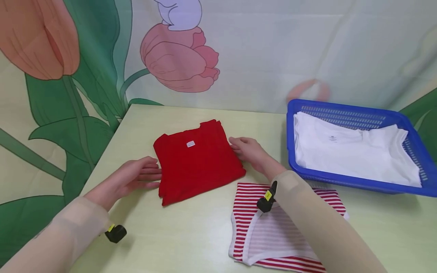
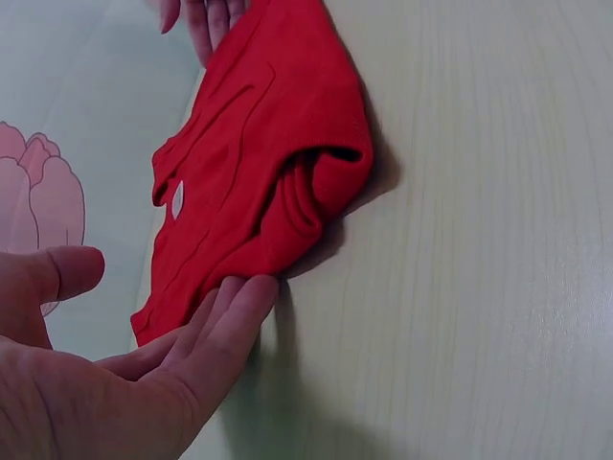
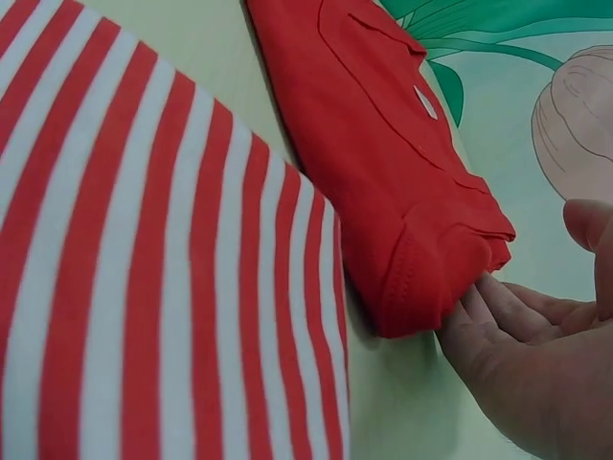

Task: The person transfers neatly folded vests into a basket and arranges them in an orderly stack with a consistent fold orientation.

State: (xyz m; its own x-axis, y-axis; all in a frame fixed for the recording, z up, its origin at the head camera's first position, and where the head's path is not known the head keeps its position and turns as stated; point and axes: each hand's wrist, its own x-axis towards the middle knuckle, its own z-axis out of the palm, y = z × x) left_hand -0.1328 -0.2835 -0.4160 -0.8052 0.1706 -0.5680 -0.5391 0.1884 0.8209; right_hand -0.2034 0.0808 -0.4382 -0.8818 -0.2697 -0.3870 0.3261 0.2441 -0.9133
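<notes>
So, here are both hands at work, one on each side of the folded red garment (image 1: pixel 201 163), which lies on the pale table (image 1: pixel 177 235) right between them! The left hand (image 1: pixel 136 174) has its fingers stretched out, thumb lifted well away, fingertips just touching the near edge of the cloth; it grasps nothing. Over on the other side, the right hand (image 1: pixel 250 151) mirrors it, fingers extended against the garment's opposite edge, tips partly hidden by the fabric, no grip there either. A small white label (image 1: pixel 190 143) sits on the red cloth, between the hands. Below the right hand, partly under that forearm, lies a striped garment (image 1: pixel 242 212), red and white. And out beyond the right hand, a blue basket (image 1: pixel 291 148) holds a white garment (image 1: pixel 348 151)!
</notes>
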